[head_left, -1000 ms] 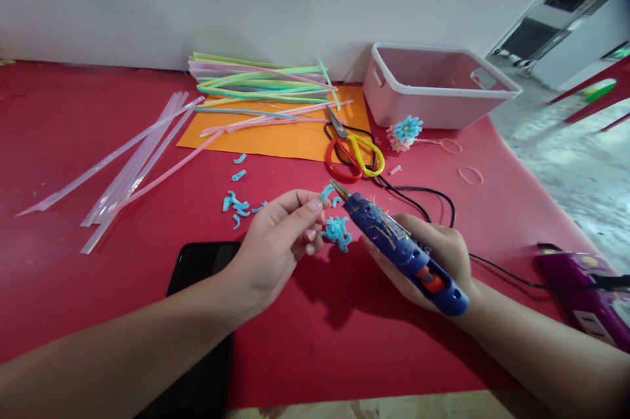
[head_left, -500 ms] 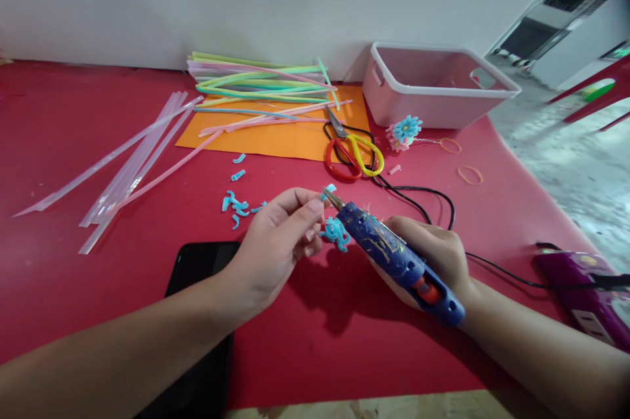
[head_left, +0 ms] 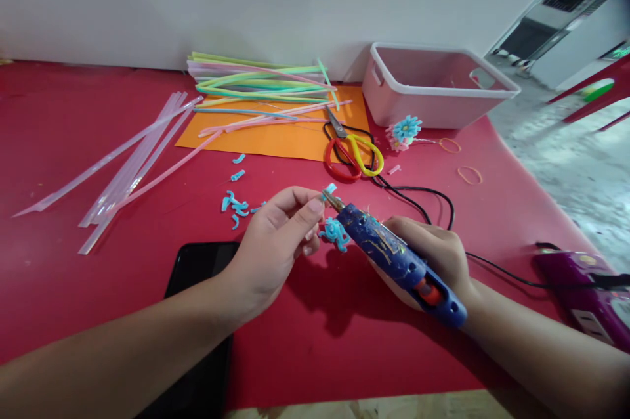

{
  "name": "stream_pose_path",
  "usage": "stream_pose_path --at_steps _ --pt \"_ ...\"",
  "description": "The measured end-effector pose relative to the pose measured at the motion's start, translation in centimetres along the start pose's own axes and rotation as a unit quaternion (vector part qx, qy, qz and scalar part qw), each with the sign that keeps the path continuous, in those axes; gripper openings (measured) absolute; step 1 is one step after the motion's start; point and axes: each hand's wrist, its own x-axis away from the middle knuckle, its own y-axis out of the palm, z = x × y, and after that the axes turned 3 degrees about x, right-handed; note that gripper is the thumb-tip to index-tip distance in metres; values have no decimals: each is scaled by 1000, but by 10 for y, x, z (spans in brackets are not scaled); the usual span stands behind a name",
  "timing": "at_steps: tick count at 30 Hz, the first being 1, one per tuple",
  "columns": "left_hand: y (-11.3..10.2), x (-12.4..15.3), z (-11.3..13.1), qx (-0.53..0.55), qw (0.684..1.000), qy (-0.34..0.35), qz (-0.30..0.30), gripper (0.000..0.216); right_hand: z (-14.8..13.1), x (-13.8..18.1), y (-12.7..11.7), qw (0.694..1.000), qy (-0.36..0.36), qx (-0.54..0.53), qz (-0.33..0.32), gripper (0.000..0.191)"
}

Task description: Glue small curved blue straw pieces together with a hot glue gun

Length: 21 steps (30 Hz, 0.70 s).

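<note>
Between the thumb and forefinger of my left hand (head_left: 283,235) is a small light-blue piece (head_left: 329,190), pinched near its end. My right hand (head_left: 438,255) is wrapped round a dark blue hot glue gun (head_left: 388,245), whose body is streaked with dried glue. The gun's metal nozzle (head_left: 333,200) points left and meets the blue piece, or sits very close to it. Just below the fingertips shows a curly light-blue cluster (head_left: 335,233); whether my left hand also holds it I cannot tell. Several loose blue bits (head_left: 235,203) lie left of my left hand.
Scissors (head_left: 352,150) rest partly on an orange sheet (head_left: 275,146) beside bundled coloured straws (head_left: 260,81). Clear straws (head_left: 138,163) lie left. A pink bin (head_left: 433,104), a small flower (head_left: 406,127), a black cord (head_left: 418,190), a purple power box (head_left: 581,294) and a phone (head_left: 201,268) surround the hands.
Almost nothing differs. Both hands stay in place, with the glue gun's nozzle still at the blue piece; the gun's rear end has shifted very slightly.
</note>
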Motion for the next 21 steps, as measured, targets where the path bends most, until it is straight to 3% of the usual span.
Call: stream_pose_path --at_steps 4,10,21 --pt "1 -1 1 5 1000 -4 4 19 0 1 0 1000 0 -6 11 16" --pt "-2 0 -1 -56 998 16 34 18 -2 1 3 997 70 9 35 19" --pt "-4 -1 -2 -51 998 20 24 20 1 1 2 999 31 6 6 20"
